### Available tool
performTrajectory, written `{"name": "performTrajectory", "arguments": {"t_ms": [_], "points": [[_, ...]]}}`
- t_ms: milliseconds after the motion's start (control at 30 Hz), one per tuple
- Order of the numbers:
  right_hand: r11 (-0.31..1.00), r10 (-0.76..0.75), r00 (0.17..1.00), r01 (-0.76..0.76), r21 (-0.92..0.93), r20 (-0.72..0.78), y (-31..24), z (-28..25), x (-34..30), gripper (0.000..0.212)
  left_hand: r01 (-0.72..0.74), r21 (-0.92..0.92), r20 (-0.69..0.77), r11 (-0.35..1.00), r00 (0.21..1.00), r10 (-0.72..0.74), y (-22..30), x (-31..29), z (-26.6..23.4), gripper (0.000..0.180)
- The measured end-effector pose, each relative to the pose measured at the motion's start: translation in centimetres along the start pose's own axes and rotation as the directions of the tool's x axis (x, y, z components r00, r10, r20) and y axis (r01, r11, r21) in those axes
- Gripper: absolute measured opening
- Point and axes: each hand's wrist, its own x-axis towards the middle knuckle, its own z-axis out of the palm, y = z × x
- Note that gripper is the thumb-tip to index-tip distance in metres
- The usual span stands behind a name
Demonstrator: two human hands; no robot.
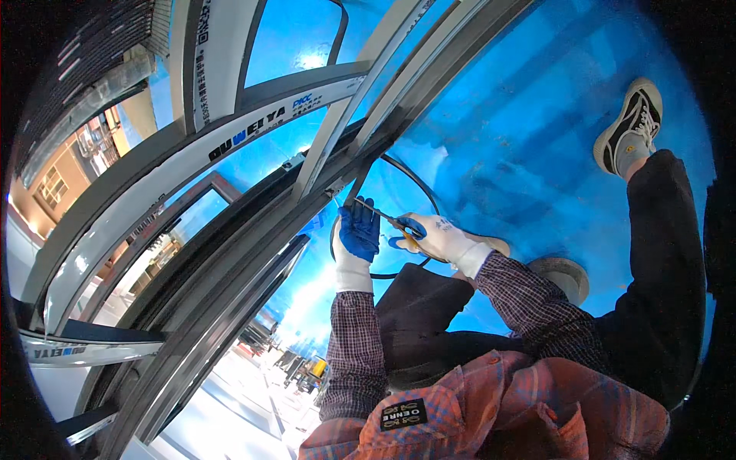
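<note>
My left hand (359, 230), in a white glove with a blue palm, is raised beside the grey metal frame (253, 245). Its fingers are closed on a black rubber strip (357, 182) that runs down from the frame's joint; the exact grip is partly hidden. My right hand (441, 236), gloved the same way, grips a slim tool (404, 231) with a dark shaft and an orange-yellow handle. The tool's shaft reaches across to my left fingers. Whether it is a screwdriver or scissors, I cannot tell. More of the black strip loops behind both hands.
The large frame, with white-filmed curved bars (192, 165), fills the left side and slants across the view. My bent legs (652, 253) and shoe (630, 126) are at the right on the blue floor (514, 130). A round grey object (563, 277) lies behind my right forearm.
</note>
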Motion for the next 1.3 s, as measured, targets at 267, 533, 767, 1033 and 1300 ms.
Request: {"name": "performTrajectory", "arguments": {"t_ms": [267,533,767,1033,1300], "points": [[0.998,0.030,1.000,-0.030,-0.051,0.006,-1.2,0.7,0.1,0.043,-0.228,0.151,0.071,0.962,0.973,0.220,-0.5,0.5,-2.0,0.030],[0.988,0.138,0.989,-0.134,-0.075,0.050,-1.9,0.8,0.3,0.038,-0.350,0.544,0.026,0.763,0.916,0.401,-0.1,-1.3,0.9,0.029],[0.986,0.169,0.982,-0.170,0.002,0.086,-2.3,1.2,0.4,0.043,-0.409,0.871,0.230,0.272,0.829,0.510,0.6,-2.3,2.6,0.025],[0.982,0.191,0.980,-0.191,-0.001,0.059,-2.7,1.6,-0.1,0.039,-0.309,0.943,0.334,-0.127,0.870,0.362,1.1,-2.5,2.1,0.026],[0.985,0.169,0.985,-0.168,-0.041,0.042,-1.9,2.1,0.5,0.041,-0.375,0.857,0.262,0.354,0.907,0.329,0.7,-1.5,1.0,0.026]]}}
